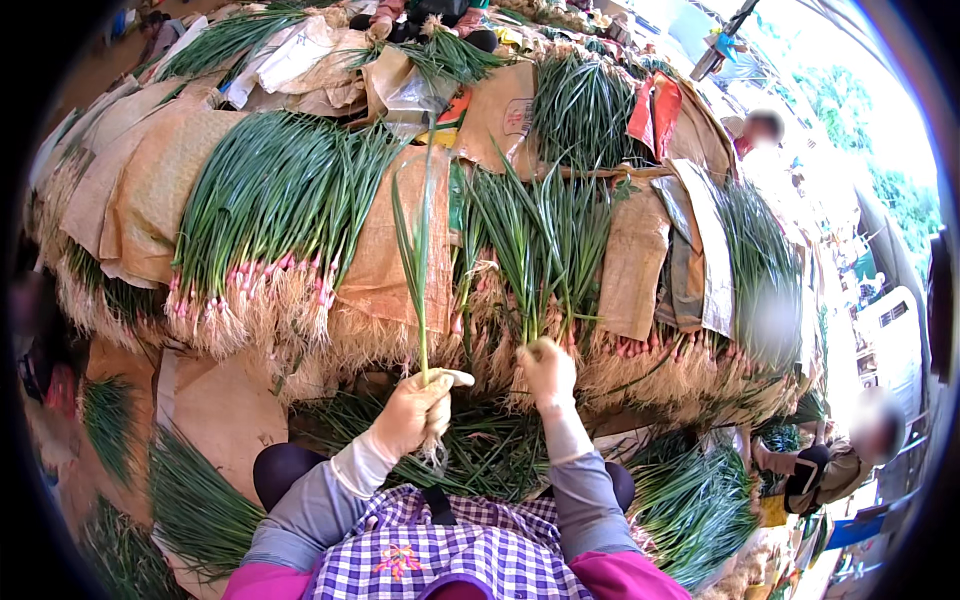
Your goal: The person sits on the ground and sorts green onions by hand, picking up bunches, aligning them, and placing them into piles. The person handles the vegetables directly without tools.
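My left hand (416,409), in a pale glove, is closed around the lower stem of a green onion plant (422,300). Its long leaves stand upright over a tan sack, and whitish roots hang below my fist. My right hand (547,367), gloved too, has its fingers curled at the lower stems of a bunch of green onions (517,255) at the edge of the heap; whether it grips any of them is hidden. Left of the sack lies a wide row of green onions (277,202) with pink bulbs and pale roots towards me.
Woven sacks (634,255) cover parts of the heap. Loose green leaves (480,450) lie below my hands. Piles of green onions (697,502) rest at my right, others (199,502) at my left. A person (832,465) sits at the far right; another person sits beyond the heap.
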A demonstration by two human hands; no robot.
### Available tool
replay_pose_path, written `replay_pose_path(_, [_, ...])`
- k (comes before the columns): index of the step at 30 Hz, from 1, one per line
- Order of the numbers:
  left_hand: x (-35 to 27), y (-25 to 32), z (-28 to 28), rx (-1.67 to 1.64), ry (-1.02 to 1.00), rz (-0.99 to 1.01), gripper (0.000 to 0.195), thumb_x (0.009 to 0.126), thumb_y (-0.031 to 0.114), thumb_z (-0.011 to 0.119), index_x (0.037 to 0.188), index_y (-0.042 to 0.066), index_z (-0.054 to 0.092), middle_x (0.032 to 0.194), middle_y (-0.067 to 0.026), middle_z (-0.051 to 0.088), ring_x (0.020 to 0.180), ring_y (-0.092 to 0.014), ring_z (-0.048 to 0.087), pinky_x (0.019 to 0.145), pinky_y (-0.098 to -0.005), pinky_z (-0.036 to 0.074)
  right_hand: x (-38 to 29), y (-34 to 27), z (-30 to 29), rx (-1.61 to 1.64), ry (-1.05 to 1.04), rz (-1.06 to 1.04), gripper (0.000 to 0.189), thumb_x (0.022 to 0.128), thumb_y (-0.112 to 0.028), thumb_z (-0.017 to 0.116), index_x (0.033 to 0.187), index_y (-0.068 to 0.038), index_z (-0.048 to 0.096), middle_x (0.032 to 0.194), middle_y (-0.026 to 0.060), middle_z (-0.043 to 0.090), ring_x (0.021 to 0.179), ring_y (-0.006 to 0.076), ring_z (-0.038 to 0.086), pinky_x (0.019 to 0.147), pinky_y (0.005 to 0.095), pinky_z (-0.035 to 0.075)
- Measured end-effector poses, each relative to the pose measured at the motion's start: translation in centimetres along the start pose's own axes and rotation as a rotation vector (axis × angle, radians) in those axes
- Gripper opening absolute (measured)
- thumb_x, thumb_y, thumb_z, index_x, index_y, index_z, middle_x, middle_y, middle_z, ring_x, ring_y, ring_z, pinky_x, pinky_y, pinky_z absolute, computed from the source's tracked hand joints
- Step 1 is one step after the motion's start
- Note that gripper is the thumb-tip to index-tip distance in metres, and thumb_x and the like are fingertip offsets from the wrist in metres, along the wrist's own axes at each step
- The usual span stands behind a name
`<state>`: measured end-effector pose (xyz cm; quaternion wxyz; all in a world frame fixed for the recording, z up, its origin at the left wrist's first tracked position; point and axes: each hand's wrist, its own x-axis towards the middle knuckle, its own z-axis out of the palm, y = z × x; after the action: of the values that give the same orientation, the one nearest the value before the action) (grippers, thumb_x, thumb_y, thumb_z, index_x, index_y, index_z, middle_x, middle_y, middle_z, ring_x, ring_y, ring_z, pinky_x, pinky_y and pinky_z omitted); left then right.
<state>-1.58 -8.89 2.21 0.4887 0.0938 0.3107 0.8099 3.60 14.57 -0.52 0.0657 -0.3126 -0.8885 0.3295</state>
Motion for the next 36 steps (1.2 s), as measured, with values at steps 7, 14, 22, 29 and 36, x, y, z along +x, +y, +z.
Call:
replay_pose_path(7, [2.9,-4.6,-1.3,0.294,0.211,0.007,0.022,0.098,0.023,0.042,0.100,0.006,0.055,0.093,-0.0072,0.065,0.084,-0.017,0.064,0.071,-0.0279,0.051,5.2,-2.0,-0.3,0.430,-0.080,0.263,0.043,0.079,-0.007,0.067,0.117,0.005,0.051,0.088,0.0172,0.065,0.066,0.0200,0.064,0.059,0.0292,0.051])
replay_pose_path(14, [2.7,-5.5,-1.1,0.248,0.201,-0.016,0.009,0.092,0.008,0.052,0.093,0.010,0.044,0.089,-0.0041,0.061,0.076,-0.013,0.061,0.064,-0.0254,0.052,-3.3,-4.5,2.1,0.868,-0.376,0.153,0.016,0.087,-0.014,0.062,0.085,-0.001,0.054,0.073,0.0023,0.057,0.057,0.0080,0.050,0.048,0.0215,0.040])
replay_pose_path(22, [2.2,-2.8,-0.9,0.370,0.288,-0.053,0.009,0.093,0.010,0.050,0.090,0.009,0.042,0.080,-0.0075,0.062,0.060,-0.008,0.054,0.050,-0.0193,0.042,-3.0,-2.9,6.5,0.930,-0.064,0.079,0.024,0.089,-0.021,0.059,0.073,-0.004,0.055,0.058,-0.0012,0.050,0.050,0.0073,0.045,0.046,0.0230,0.036])
replay_pose_path(29, [0.6,-1.8,0.3,0.499,0.284,-0.093,0.006,0.093,0.008,0.047,0.090,0.009,0.042,0.078,-0.0102,0.062,0.055,-0.008,0.053,0.047,-0.0203,0.042,0.6,0.2,4.8,0.815,0.381,0.328,0.022,0.091,-0.014,0.054,0.070,-0.008,0.052,0.057,-0.0043,0.047,0.046,0.0059,0.040,0.040,0.0206,0.030])
replay_pose_path(36, [0.2,-1.4,-2.3,-0.040,0.116,0.004,0.010,0.096,0.017,0.044,0.094,0.008,0.042,0.112,-0.0245,0.058,0.089,-0.031,0.065,0.071,-0.0380,0.056,-3.5,-0.8,0.4,-0.089,-0.706,-0.111,0.035,0.087,-0.035,0.057,0.101,-0.004,0.065,0.075,0.0119,0.065,0.068,0.0207,0.060,0.065,0.0301,0.047])
